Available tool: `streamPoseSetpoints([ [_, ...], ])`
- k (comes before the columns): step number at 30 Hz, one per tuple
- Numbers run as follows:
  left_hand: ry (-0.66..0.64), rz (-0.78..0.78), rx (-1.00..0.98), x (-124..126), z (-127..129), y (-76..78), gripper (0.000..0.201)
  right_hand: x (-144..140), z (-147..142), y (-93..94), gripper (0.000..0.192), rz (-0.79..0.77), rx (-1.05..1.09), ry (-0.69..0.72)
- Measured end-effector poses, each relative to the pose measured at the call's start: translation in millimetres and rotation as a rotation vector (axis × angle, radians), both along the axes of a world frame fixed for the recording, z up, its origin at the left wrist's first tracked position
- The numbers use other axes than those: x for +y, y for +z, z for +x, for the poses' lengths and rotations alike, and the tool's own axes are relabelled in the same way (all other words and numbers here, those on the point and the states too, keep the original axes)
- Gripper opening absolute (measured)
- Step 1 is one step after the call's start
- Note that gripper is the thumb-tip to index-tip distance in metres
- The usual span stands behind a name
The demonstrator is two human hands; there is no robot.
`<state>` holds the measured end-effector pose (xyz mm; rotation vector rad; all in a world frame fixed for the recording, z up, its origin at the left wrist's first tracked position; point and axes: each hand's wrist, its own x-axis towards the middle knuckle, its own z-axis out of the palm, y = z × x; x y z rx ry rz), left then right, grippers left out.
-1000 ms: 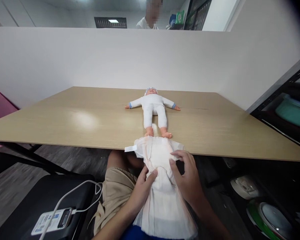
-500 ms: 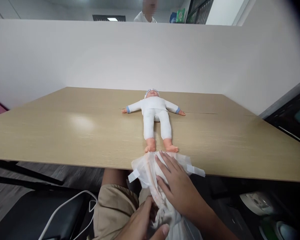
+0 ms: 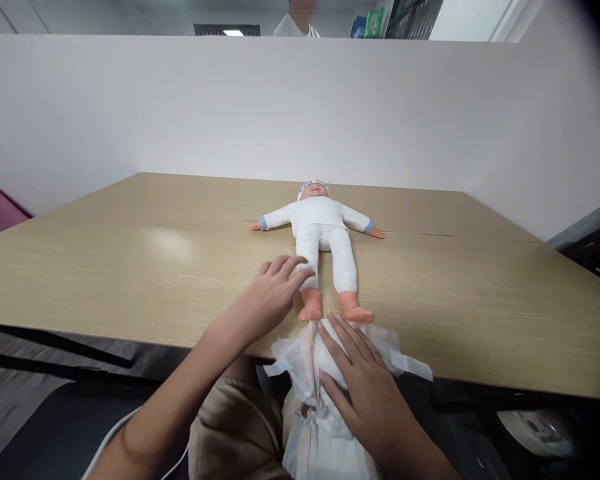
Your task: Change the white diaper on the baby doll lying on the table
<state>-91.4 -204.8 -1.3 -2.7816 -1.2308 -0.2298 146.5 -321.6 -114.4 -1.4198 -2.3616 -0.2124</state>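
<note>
A baby doll point(image 3: 325, 223) in white clothes with blue cuffs lies on its back on the table, arms spread and feet toward me. An unfolded white diaper point(image 3: 310, 427) hangs over the table's near edge, its top end by the doll's feet and its side tabs spread out. My right hand point(image 3: 360, 373) lies flat on the diaper, fingers stretched out. My left hand point(image 3: 277, 290) hovers beside the doll's lower leg, fingers apart and slightly bent, with nothing in it. Whether its fingertips touch the leg, I cannot tell.
The wooden table point(image 3: 130, 280) meets a white partition point(image 3: 230, 107) at the back. Beyond it a person point(image 3: 296, 23) is partly visible. A black chair point(image 3: 55, 427) with a white cable point(image 3: 107, 440) stands at lower left. A dark screen-like object point(image 3: 593, 247) is at right.
My left hand has left the lower part of the diaper and risen forward to the doll's leg. My right hand stays on the diaper. The view has shifted slightly.
</note>
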Motion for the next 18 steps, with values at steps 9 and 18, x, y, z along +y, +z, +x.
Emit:
streamPoseSetpoints([
  [9,-0.266,0.132,0.285,64.1,69.2,-22.7,0.114,4.9,4.8,3.7,0.066,0.042,-0.014,0.032],
  [18,-0.663,0.211,0.147,85.8,77.9,-34.4,0.036,11.9,12.1,9.6,0.069,0.033,-0.010,0.095],
])
